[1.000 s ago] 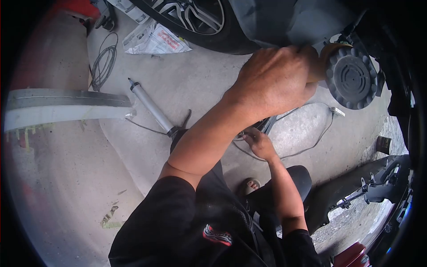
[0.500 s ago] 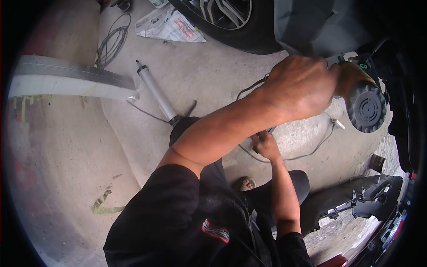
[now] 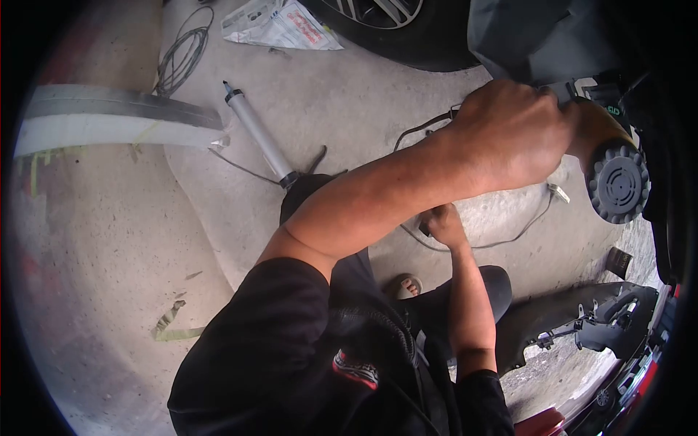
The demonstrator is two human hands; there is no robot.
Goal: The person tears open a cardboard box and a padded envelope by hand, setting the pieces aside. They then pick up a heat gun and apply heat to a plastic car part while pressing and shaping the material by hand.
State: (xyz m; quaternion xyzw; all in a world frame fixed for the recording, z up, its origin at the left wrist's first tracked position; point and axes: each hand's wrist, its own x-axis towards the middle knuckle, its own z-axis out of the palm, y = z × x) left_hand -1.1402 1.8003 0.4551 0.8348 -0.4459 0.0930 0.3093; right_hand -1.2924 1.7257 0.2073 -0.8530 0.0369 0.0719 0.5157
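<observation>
My left hand (image 3: 518, 132) is closed, its arm reaching across the view to the right. At its far side is an orange-brown tool (image 3: 598, 129) with a ribbed round grey end (image 3: 620, 183); the fingers round it are mostly hidden behind the knuckles. Dark car parts (image 3: 658, 196) stand just beyond the tool. Lower down, below the left forearm, my right hand (image 3: 446, 227) is closed round a small dark thing that is largely hidden. A thin cable (image 3: 502, 247) runs on the floor beside that hand, with a pale end piece (image 3: 558, 192).
A car wheel (image 3: 429, 36) and a grey panel (image 3: 538, 36) are at the top. A silver tube tool (image 3: 258, 134), a coiled cable (image 3: 185, 58) and a printed plastic bag (image 3: 291, 25) lie on the floor. A long panel (image 3: 116, 123) is left, a black part (image 3: 552, 320) lower right.
The left hand and the orange-brown tool have shifted slightly right. The right hand appears slightly higher and further right. The view itself has also shifted a little.
</observation>
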